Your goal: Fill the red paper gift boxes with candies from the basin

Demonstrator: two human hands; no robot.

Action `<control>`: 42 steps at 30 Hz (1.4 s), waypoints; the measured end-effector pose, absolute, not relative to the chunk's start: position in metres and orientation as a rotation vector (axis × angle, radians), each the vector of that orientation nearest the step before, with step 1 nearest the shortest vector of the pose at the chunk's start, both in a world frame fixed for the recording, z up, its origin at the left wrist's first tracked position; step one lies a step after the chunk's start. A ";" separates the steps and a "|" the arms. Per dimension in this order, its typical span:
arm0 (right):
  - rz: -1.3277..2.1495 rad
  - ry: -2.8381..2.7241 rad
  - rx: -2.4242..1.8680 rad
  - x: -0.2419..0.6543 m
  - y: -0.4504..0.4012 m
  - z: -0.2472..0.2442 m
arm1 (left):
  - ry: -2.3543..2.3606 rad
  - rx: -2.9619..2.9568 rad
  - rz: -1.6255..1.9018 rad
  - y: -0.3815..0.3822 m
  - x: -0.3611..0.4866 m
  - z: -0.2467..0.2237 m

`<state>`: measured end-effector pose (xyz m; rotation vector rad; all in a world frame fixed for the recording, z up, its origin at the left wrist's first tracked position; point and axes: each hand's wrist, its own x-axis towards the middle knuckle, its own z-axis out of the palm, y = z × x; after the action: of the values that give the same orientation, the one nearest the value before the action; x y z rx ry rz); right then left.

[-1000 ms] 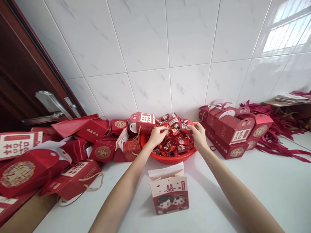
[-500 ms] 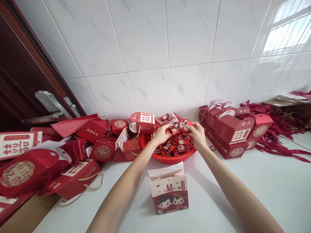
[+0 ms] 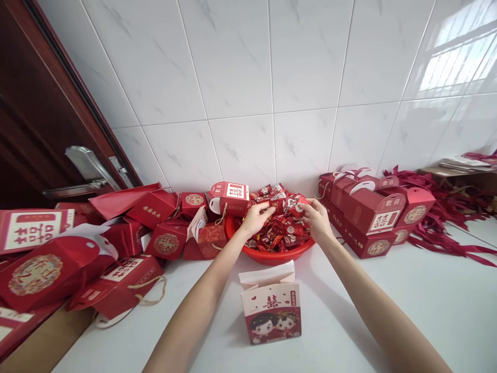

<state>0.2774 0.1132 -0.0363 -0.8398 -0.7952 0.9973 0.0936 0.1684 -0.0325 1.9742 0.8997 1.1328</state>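
A red plastic basin (image 3: 277,257) full of red-wrapped candies (image 3: 289,228) stands against the wall. Over its left part, my left hand (image 3: 255,218) has its fingers closed on a small red wrapped candy (image 3: 277,208). My right hand (image 3: 317,220), at the basin's right side, pinches another red wrapped candy (image 3: 297,205) with white lettering between thumb and fingers. In front of the basin, between my forearms, a red and white paper gift box (image 3: 271,316) stands upright. Its top flaps are open, and two cartoon figures decorate its front.
Several red gift boxes (image 3: 166,239) lie heaped on the left, some with rope handles. On the right more red boxes (image 3: 368,207) are stacked, with dark red ribbons (image 3: 454,228) beyond them. A tiled wall (image 3: 240,150) rises behind the white tabletop (image 3: 341,321).
My left fingers have closed on a candy at the top of the pile. My right hand keeps its candy in nearly the same place. The camera view has shifted slightly.
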 end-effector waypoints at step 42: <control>1.030 -1.899 -0.757 0.278 0.009 0.040 | 1.095 2.244 0.718 0.006 0.027 -0.003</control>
<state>0.2777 0.0095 0.0400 -0.7571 -1.8992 1.0298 0.0268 0.0065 -0.0029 2.2437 1.0951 0.7181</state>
